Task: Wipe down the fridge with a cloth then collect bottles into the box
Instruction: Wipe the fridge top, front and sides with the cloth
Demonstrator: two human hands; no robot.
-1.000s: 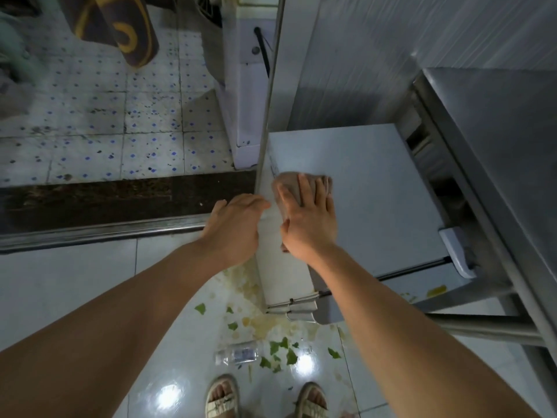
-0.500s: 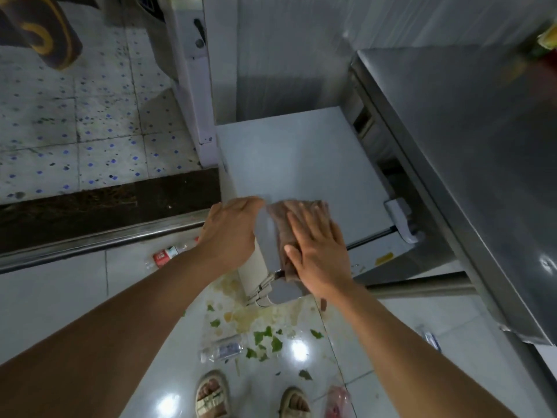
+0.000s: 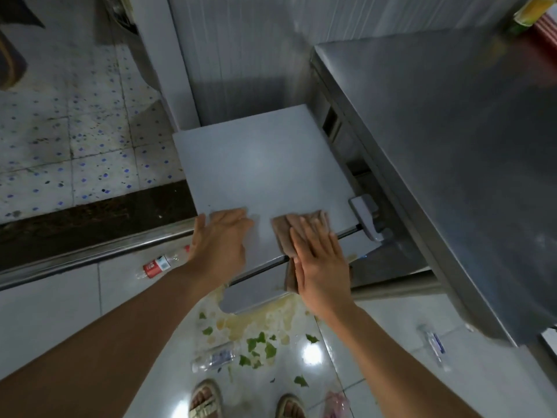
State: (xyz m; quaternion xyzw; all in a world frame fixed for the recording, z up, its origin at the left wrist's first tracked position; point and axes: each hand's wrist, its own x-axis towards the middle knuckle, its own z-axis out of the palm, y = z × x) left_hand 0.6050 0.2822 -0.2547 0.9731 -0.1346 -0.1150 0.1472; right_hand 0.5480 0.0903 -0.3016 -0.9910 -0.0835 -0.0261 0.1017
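A small white fridge (image 3: 265,164) stands below me, seen from above. My right hand (image 3: 319,267) lies flat with straight fingers on a brown cloth (image 3: 283,233), pressing it against the fridge's front top edge. My left hand (image 3: 221,239) rests open on the top's front left corner. On the floor lie a red-labelled bottle (image 3: 156,263) to the left, a clear bottle (image 3: 212,357) in front of my feet, and another clear bottle (image 3: 434,345) to the right.
A steel counter (image 3: 452,164) stands close on the right of the fridge. Green leaf scraps (image 3: 259,348) and a yellowish spill (image 3: 262,318) cover the tiles by the fridge. A steel floor rail (image 3: 75,257) crosses on the left. My sandalled feet (image 3: 205,399) are at the bottom.
My right hand has slid the cloth rightward along the fridge's front edge. My left hand has opened flat on the top's left corner. The view has swung right.
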